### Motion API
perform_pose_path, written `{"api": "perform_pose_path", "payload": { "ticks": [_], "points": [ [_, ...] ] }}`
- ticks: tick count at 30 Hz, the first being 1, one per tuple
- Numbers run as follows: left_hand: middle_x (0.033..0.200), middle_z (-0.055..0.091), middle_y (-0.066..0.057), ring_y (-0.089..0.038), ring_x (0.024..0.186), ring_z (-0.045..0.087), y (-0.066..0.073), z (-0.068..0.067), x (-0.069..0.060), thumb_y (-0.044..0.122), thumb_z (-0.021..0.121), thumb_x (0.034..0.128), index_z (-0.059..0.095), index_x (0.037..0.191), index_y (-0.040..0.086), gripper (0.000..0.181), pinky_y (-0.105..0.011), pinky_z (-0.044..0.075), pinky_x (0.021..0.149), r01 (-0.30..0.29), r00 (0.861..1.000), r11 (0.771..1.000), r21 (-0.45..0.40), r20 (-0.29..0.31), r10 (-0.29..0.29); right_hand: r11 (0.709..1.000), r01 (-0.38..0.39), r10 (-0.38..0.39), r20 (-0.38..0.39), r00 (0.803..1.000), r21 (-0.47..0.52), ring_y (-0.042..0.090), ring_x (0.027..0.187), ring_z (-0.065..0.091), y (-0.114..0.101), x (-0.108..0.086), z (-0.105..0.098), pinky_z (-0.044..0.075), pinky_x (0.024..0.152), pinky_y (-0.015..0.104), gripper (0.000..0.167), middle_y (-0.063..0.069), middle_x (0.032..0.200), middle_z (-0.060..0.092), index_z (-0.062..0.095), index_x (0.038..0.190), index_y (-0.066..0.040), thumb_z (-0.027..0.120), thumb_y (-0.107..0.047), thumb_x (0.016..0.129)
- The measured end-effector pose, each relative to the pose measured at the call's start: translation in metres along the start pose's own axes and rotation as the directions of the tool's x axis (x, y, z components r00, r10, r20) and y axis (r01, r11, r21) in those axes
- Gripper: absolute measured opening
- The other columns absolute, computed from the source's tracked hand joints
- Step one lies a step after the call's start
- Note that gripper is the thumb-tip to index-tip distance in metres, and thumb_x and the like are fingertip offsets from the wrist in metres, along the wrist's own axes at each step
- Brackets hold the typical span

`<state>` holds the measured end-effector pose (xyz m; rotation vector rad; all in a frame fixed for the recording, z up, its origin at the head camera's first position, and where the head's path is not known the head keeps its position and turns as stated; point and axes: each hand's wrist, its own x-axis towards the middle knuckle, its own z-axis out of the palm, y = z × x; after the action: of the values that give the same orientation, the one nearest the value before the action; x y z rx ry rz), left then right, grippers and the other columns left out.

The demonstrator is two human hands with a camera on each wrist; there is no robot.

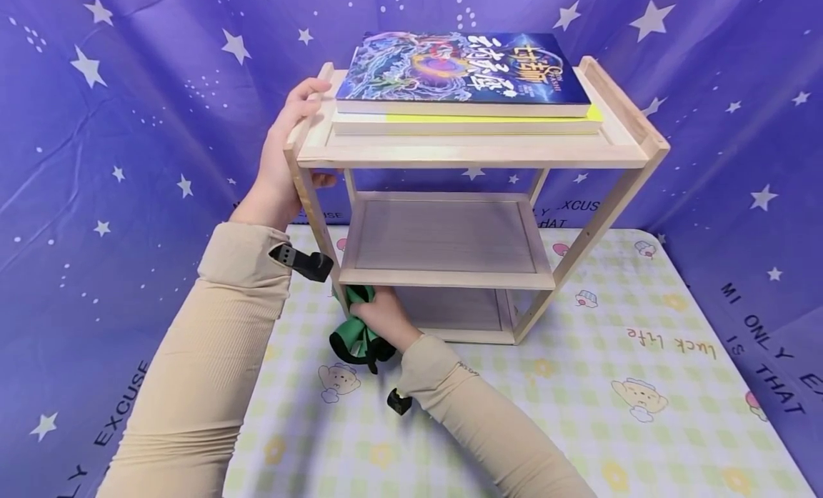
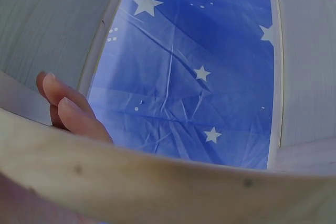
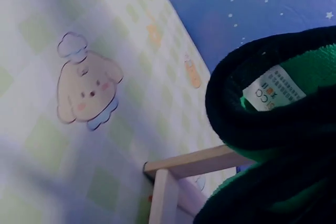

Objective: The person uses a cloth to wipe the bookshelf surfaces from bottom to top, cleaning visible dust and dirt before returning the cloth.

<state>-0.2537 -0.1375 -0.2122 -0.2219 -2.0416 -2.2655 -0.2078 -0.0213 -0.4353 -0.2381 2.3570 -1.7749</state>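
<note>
Star-printed blue fabric (image 1: 161, 69) hangs behind a pastel-checked tabletop (image 1: 566, 384). The left hand (image 1: 278, 144) grips the top of a pale wooden three-tier shelf (image 1: 469, 153); at its lower left, the right hand (image 1: 386, 318) grips black-edged green cloth (image 1: 350, 332), probably soft, light and best held bunched. Only the right-wrist view shows print on its white label (image 3: 273, 90).

A star-printed blue drape (image 1: 161, 126) hangs around a green-and-white checked tablecloth (image 1: 579, 398)

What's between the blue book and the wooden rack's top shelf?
A second book, with white and yellow showing, lies between the blue book and the top shelf. The head view shows this.
</note>
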Motion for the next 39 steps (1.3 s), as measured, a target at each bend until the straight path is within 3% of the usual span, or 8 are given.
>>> {"api": "perform_pose_path", "payload": {
  "ticks": [7,11,16,21,24,28,32,39],
  "points": [
    [0.138,0.045,-0.003,-0.024,0.099,0.047,0.0,0.0,-0.001,0.034,0.04,0.0957,0.053,0.124,0.036,0.031,-0.031,0.038,0.056,0.002,1.0,0.999,0.032,-0.019,-0.001,0.993,-0.04,0.047,-0.064,0.997,0.107,0.021,0.099,0.052,-0.009,-0.003,0.0,0.043,0.084,0.026,0.059,0.014,0.119,0.057,0.051,0.129,0.002,0.064,-0.004,0.072],
    [0.137,0.045,-0.004,-0.024,0.097,0.048,0.0,0.001,-0.001,0.033,0.04,0.0956,0.053,0.123,0.036,0.03,-0.031,0.038,0.056,0.002,1.0,1.0,0.031,-0.019,-0.002,0.985,-0.036,0.052,-0.089,0.995,0.171,0.018,0.093,0.053,-0.013,-0.006,0.0,0.045,0.081,0.024,0.053,0.012,0.111,0.058,0.054,0.122,0.002,0.065,-0.004,0.071],
    [0.133,0.046,-0.005,-0.021,0.084,0.048,0.0,0.001,-0.001,0.032,0.04,0.0956,0.053,0.123,0.035,0.03,-0.029,0.038,0.052,0.001,1.0,1.0,0.009,-0.007,-0.001,0.979,0.007,0.015,-0.107,0.994,0.205,0.02,0.098,0.055,-0.016,-0.01,0.001,0.047,0.085,0.028,0.054,0.014,0.117,0.06,0.053,0.126,0.0,0.064,-0.001,0.073],
    [0.133,0.047,-0.004,-0.021,0.088,0.049,0.0,0.002,-0.001,0.032,0.04,0.0954,0.053,0.122,0.035,0.03,-0.03,0.038,0.054,0.002,1.0,1.0,0.012,-0.01,-0.002,0.995,0.063,-0.051,-0.136,0.989,0.084,0.029,0.115,0.055,-0.014,-0.015,0.006,0.044,0.102,0.042,0.057,0.018,0.128,0.058,0.052,0.134,-0.003,0.066,-0.005,0.079],
    [0.134,0.047,-0.003,-0.023,0.096,0.049,0.0,0.001,-0.001,0.033,0.04,0.0954,0.053,0.122,0.036,0.03,-0.03,0.038,0.055,0.004,1.0,1.0,0.022,-0.016,-0.003,0.994,0.092,-0.099,-0.149,0.984,-0.051,0.034,0.114,0.057,-0.012,-0.018,0.01,0.045,0.102,0.047,0.056,0.022,0.125,0.059,0.051,0.135,-0.002,0.068,-0.01,0.082],
    [0.135,0.046,-0.003,-0.023,0.096,0.049,0.0,0.001,-0.001,0.033,0.04,0.0953,0.053,0.123,0.036,0.03,-0.03,0.038,0.055,0.005,1.0,1.0,0.02,-0.017,-0.005,0.97,0.159,-0.189,-0.155,0.97,-0.185,0.037,0.118,0.056,-0.009,-0.023,0.013,0.045,0.102,0.049,0.066,0.026,0.131,0.053,0.042,0.143,-0.004,0.069,-0.011,0.083],
    [0.134,0.047,-0.004,-0.022,0.091,0.049,0.0,0.0,-0.001,0.032,0.04,0.0957,0.052,0.126,0.033,0.033,-0.03,0.037,0.054,0.006,1.0,1.0,0.011,-0.013,-0.006,0.943,0.213,-0.255,-0.144,0.956,-0.256,0.039,0.123,0.052,-0.002,-0.025,0.017,0.043,0.105,0.05,0.074,0.027,0.136,0.049,0.032,0.147,-0.005,0.069,-0.009,0.084],
    [0.134,0.047,-0.004,-0.022,0.092,0.049,0.0,0.001,-0.001,0.031,0.04,0.0953,0.052,0.126,0.033,0.033,-0.03,0.037,0.053,0.005,1.0,1.0,0.007,-0.01,-0.005,0.91,0.182,-0.233,-0.095,0.968,-0.374,0.037,0.118,0.052,0.016,-0.029,0.022,0.044,0.1,0.049,0.071,0.022,0.13,0.052,0.032,0.144,0.001,0.069,-0.01,0.084]
  ]
}}
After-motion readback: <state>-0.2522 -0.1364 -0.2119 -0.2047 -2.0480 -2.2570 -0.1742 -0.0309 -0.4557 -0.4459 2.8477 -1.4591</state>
